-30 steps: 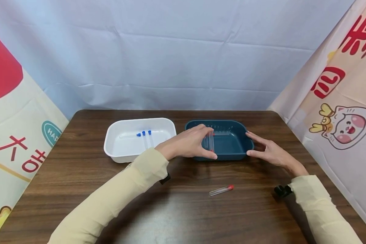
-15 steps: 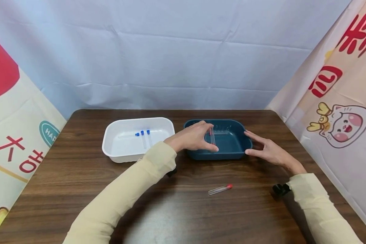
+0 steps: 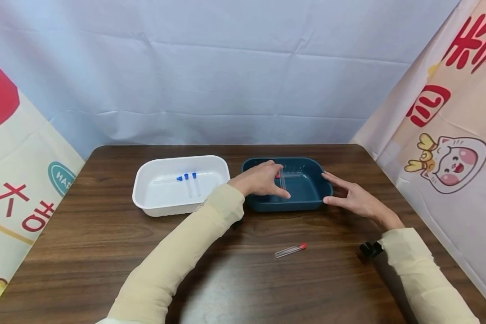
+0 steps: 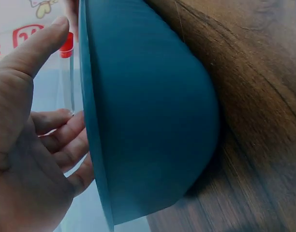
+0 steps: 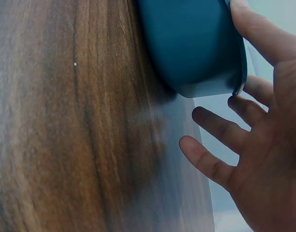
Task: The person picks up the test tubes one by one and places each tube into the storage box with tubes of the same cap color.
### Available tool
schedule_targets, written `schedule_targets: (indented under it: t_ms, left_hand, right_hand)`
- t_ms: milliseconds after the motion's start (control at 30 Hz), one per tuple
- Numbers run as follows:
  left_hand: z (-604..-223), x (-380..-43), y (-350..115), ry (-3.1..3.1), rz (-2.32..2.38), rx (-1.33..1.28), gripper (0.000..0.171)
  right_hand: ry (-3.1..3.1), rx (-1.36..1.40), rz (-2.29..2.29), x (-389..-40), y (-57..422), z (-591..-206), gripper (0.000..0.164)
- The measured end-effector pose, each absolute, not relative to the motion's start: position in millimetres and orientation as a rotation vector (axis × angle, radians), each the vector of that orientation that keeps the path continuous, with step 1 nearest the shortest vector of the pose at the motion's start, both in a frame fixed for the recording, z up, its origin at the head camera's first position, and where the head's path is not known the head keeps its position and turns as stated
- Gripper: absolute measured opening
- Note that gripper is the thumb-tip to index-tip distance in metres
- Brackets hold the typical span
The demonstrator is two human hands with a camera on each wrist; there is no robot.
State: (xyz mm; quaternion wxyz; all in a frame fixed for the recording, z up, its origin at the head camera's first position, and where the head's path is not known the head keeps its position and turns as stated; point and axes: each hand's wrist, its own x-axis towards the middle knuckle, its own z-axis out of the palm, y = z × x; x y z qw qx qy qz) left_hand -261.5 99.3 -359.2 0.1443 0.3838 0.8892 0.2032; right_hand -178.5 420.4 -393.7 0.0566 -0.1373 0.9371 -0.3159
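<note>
My left hand point(image 3: 261, 177) is over the left part of the dark teal basin point(image 3: 285, 205), holding a clear test tube point(image 3: 282, 179) between thumb and fingertips. In the left wrist view, the red cap point(image 4: 66, 46) of the test tube is by the thumb and its clear end by the index finger. Another clear tube point(image 3: 293, 175) lies inside the basin, partly hidden by the hand. My right hand point(image 3: 358, 200) touches the basin's right end with thumb and index finger; its other fingers spread out loosely in the right wrist view.
A white basin point(image 3: 176, 210) stands left of the teal one, with several blue-capped tubes point(image 3: 188, 185) in it. One red-capped test tube point(image 3: 290, 250) lies on the wooden table point(image 3: 243, 279) in front. A pale cloth point(image 3: 227, 90) hangs behind the table.
My left hand and the tube have shifted slightly deeper into the teal basin. My right hand keeps its place at the basin's right end. The whole view has drifted a little.
</note>
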Motion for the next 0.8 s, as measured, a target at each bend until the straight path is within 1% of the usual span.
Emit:
schedule_targets:
  t_ms: [333,800]
  left_hand:
    - [-365.8,-269.0,106.5,2.623,0.448,1.051,0.093]
    - [-375.3,-271.8,108.3,2.633,0.414,1.024,0.097]
  right_hand:
    - [2.846,-0.418,-0.957,-178.7,421.2,-394.6,0.078]
    - [2.835,-0.418,-0.973,-179.8,420.1,-395.1,0.077]
